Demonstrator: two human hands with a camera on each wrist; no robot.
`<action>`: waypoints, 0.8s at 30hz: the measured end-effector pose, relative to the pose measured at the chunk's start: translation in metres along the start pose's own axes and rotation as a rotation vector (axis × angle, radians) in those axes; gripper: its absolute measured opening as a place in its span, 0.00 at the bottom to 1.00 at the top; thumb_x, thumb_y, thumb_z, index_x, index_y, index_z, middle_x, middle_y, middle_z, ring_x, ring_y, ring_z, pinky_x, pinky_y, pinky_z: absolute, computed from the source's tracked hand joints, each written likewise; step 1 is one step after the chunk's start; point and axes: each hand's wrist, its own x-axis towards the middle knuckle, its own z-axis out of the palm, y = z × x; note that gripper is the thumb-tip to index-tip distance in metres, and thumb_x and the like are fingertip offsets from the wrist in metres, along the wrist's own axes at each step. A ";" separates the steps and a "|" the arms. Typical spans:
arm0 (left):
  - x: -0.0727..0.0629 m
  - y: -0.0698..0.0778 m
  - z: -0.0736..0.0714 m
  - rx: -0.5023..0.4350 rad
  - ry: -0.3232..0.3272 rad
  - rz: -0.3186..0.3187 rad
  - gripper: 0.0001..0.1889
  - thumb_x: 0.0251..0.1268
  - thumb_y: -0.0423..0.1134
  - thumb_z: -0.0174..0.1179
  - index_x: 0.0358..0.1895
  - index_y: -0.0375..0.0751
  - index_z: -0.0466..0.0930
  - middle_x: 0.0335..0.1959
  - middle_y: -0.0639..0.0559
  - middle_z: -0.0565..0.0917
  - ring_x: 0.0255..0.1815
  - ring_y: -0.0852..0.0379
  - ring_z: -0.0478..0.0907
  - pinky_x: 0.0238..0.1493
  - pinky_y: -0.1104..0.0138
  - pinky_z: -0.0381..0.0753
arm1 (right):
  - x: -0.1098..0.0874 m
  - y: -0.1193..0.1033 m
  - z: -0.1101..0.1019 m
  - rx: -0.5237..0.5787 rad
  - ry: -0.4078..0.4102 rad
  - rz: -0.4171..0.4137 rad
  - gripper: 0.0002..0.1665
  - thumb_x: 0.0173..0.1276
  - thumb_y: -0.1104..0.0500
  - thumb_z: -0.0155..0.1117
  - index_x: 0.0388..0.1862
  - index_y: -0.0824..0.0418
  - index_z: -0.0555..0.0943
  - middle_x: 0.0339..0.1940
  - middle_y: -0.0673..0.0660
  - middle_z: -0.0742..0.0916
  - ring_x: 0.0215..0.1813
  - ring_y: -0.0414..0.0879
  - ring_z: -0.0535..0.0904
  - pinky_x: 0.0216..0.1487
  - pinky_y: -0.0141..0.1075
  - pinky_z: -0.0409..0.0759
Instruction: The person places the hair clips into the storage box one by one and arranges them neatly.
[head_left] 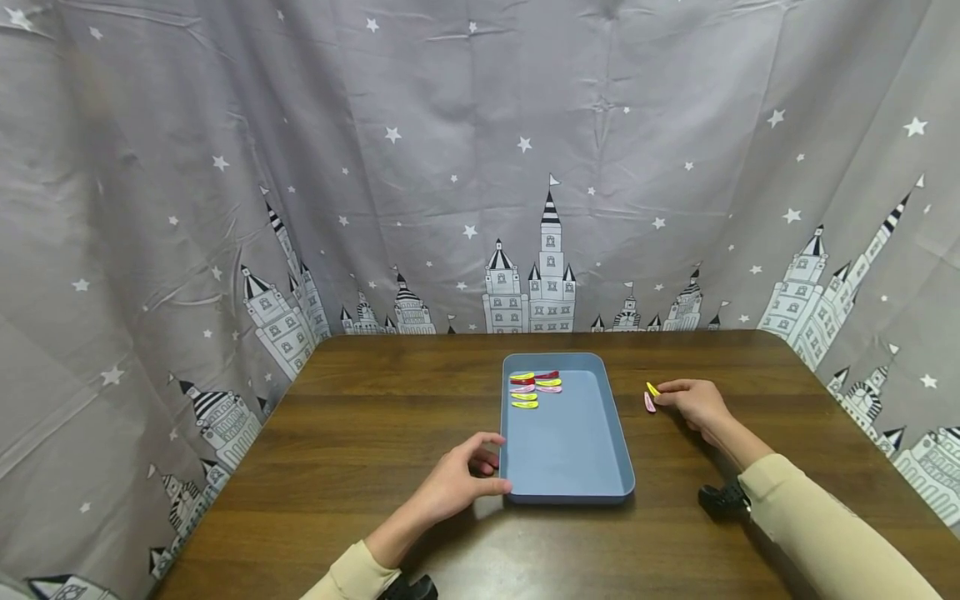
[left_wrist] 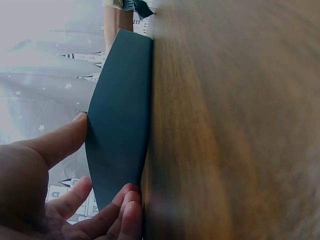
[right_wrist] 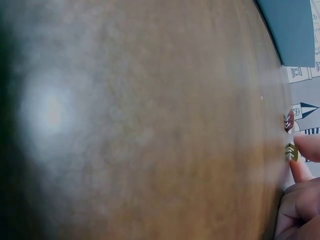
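Note:
My right hand (head_left: 699,406) pinches a yellow snap hair clip (head_left: 652,389) between thumb and fingertip, right of the tray. Just beside it on the table lies a pink hair clip (head_left: 649,402). At the near left side of the blue-grey tray (head_left: 570,454) is my left hand (head_left: 459,477). Its thumb and index finger touch the rim, and the other fingertips lie against the outer wall (left_wrist: 117,115). Inside the tray, at the far left, several yellow, red and pink clips (head_left: 524,405) lie in two columns. In the right wrist view the yellow clip (right_wrist: 293,152) shows at the fingertips.
The tray stands on a brown wooden table (head_left: 375,417). Behind the table hangs a grey curtain (head_left: 420,167) printed with castles and stars. A black strap device (head_left: 723,500) is on the right wrist, close above the tabletop.

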 end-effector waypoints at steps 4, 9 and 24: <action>0.000 0.000 0.000 0.008 0.004 0.000 0.30 0.55 0.46 0.75 0.62 0.47 0.76 0.43 0.51 0.84 0.45 0.54 0.80 0.48 0.58 0.75 | -0.002 0.000 0.000 0.001 0.017 -0.009 0.27 0.63 0.57 0.73 0.57 0.71 0.81 0.44 0.61 0.85 0.15 0.37 0.61 0.17 0.32 0.64; 0.001 0.000 0.000 0.010 0.004 -0.001 0.31 0.55 0.46 0.75 0.62 0.46 0.76 0.43 0.51 0.84 0.45 0.54 0.80 0.48 0.58 0.75 | -0.002 0.003 0.002 -0.006 0.031 -0.014 0.25 0.62 0.59 0.73 0.54 0.72 0.82 0.38 0.57 0.85 0.15 0.37 0.60 0.17 0.32 0.63; 0.000 -0.001 0.000 0.005 -0.007 -0.013 0.31 0.56 0.47 0.75 0.63 0.46 0.75 0.44 0.50 0.84 0.46 0.53 0.80 0.48 0.58 0.75 | -0.002 0.002 0.004 -0.045 0.067 -0.001 0.19 0.64 0.62 0.69 0.51 0.73 0.83 0.41 0.62 0.83 0.16 0.39 0.62 0.17 0.32 0.64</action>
